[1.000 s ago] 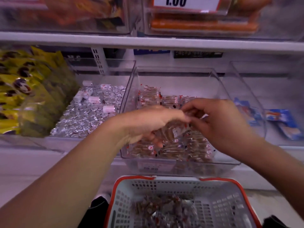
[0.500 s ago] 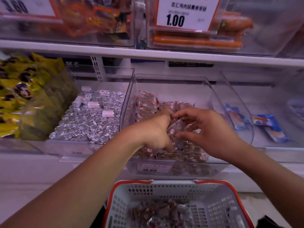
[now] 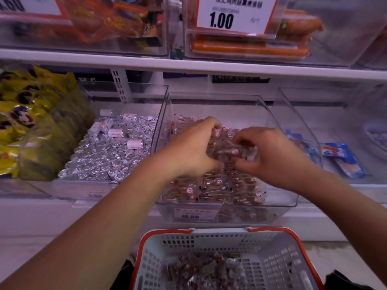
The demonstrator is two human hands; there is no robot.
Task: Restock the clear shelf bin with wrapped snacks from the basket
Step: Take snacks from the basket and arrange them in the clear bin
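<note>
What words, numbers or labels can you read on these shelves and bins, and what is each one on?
"1.00": white price card on the upper sausage bin; the Chinese line above it is too blurred.
"10.80", roughly: price label on the clear snack bin's front, blurred.
Top-left price card: cut off, unreadable.
Snack wrapper print: too small.

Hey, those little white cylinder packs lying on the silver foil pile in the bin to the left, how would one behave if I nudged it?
The white cylinder packs lie on their sides, so a nudged one would probably roll. The silver foil pile beneath is bumpy, so it likely stops soon, caught in a dip. They look small and probably light, though weight can't be confirmed from here.
</note>
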